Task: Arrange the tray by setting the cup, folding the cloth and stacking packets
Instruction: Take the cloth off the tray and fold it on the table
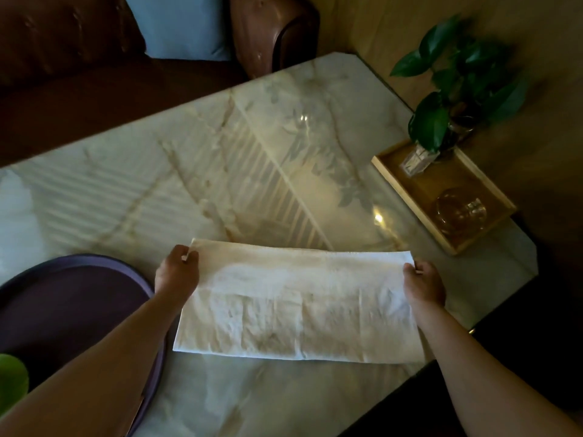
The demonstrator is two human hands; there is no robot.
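Far left, low corner: a green object (pixel 12 383), cut off by the frame edge, kind not discernible, sitting on a round dark purple tray (pixel 72 307) that lies on the marble surface (pixel 220 171). The left forearm crosses over the tray's right rim. Left hand (pixel 177 272): fingers closed in a pinch on the far left corner of the white cloth (pixel 293 304). The cloth lies just right of the tray, spread flat as a wide band with creases showing, its near edge close to the front of the surface. Right hand (pixel 424 283): likewise pinched shut on the far right corner of the cloth. Behind the surface, upper left: a brown leather sofa (pixel 79 58) with a pale blue cushion (pixel 183 23). Right side: a wooden tray (pixel 448 197) at the surface's edge, well apart from the cloth, holding a clear glass vase (pixel 416 159) with a leafy green plant (pixel 457 80) and a clear glass cup (pixel 460 211).
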